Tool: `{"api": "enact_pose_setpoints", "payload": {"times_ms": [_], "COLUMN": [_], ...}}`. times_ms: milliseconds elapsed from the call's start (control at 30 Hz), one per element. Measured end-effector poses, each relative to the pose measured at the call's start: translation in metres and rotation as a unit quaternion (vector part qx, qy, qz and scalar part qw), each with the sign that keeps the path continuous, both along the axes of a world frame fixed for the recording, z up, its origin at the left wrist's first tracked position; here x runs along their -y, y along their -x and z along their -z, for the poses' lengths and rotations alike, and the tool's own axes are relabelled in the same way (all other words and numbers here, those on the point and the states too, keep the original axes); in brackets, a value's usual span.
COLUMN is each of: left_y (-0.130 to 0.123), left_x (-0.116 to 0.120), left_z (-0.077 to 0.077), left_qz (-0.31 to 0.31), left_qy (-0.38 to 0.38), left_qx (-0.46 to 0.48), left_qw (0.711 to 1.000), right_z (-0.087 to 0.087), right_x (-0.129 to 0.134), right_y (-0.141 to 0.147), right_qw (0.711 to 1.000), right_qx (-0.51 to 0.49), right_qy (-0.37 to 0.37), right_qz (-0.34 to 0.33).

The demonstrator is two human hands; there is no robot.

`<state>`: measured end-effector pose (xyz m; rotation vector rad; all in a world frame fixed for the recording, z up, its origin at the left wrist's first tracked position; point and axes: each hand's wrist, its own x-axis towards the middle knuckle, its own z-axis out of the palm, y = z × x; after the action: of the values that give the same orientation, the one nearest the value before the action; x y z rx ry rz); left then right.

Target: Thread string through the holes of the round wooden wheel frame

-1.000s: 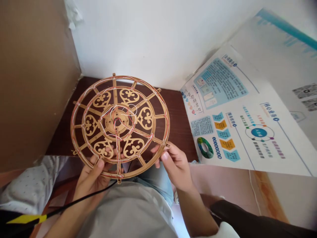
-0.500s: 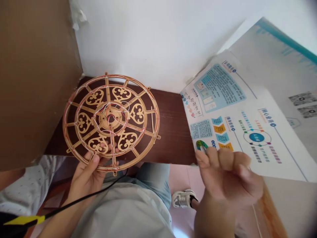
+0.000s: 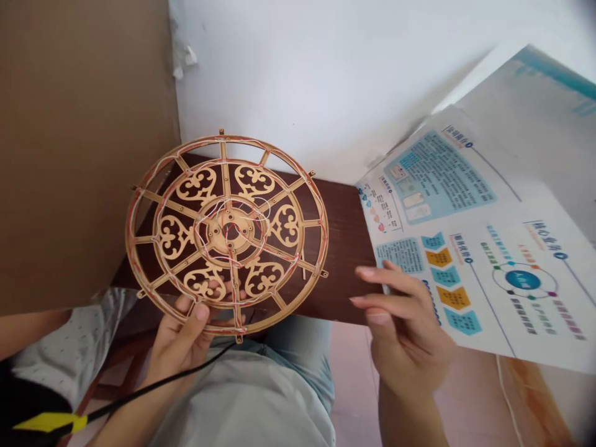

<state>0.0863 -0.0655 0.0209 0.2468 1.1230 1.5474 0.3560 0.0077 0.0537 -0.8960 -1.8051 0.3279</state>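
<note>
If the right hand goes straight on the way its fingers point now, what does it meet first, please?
The right hand points left, so it would probably meet the rim of the wire-wound gold fretwork wheel first. Depth is unclear, though: the dark wooden board could come first if the hand dips.

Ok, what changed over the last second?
The right hand has let go of the right edge of the fretwork wheel and moved away to the right; it is now open and off the wheel, near the poster. The left hand still holds the wheel's lower edge. The poster and dark wooden shelf stay where they were.
</note>
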Motion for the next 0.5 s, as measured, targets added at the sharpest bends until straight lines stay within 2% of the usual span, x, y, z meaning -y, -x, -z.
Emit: {"api": "enact_pose_setpoints", "payload": {"times_ms": [67, 267, 400, 500], "left_y": [-0.002, -0.004, -0.007, -0.011], "left_x": [0.001, 0.002, 0.004, 0.005], "left_z": [-0.002, -0.001, -0.004, -0.006], "left_qz": [0.008, 0.024, 0.032, 0.023], "left_qy": [-0.009, -0.019, -0.023, -0.038], "left_qx": [-0.006, -0.020, -0.015, 0.010], "left_qw": [1.000, 0.999, 0.999, 0.999], "right_z": [-0.011, -0.046, -0.049, -0.045], "right_x": [-0.004, -0.035, -0.045, -0.042], "right_y": [0.008, 0.032, 0.039, 0.044], "right_qw": [0.993, 0.961, 0.947, 0.954], "right_qx": [0.088, 0.248, 0.274, 0.257], "right_qy": [-0.078, -0.056, -0.045, -0.042], "right_qz": [0.001, -0.107, -0.160, -0.148]}}
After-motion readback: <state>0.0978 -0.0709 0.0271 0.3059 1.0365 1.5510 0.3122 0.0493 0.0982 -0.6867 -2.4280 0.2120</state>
